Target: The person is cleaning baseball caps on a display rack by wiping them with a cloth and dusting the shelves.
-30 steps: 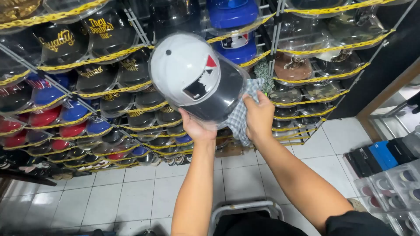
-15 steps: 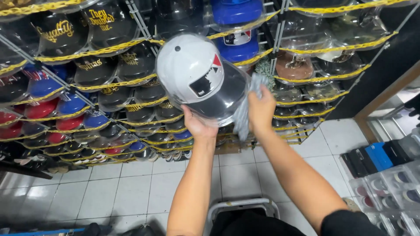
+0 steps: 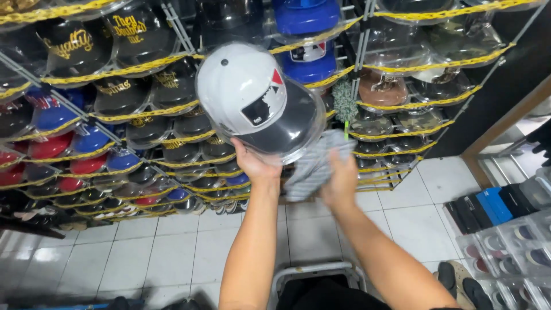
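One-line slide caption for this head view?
Left hand supports a clear plastic case holding a white-and-grey cap; right hand holds a grey cloth.

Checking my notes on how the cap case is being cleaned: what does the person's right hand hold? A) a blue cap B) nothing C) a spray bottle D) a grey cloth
D: the right hand grips a grey cloth against the clear cap case, which the left hand props from below.

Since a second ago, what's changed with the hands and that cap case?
The right hand slid the grey cloth down from the side of the clear cap case to its lower edge. The left hand still holds the case up from below; the racks are unchanged.
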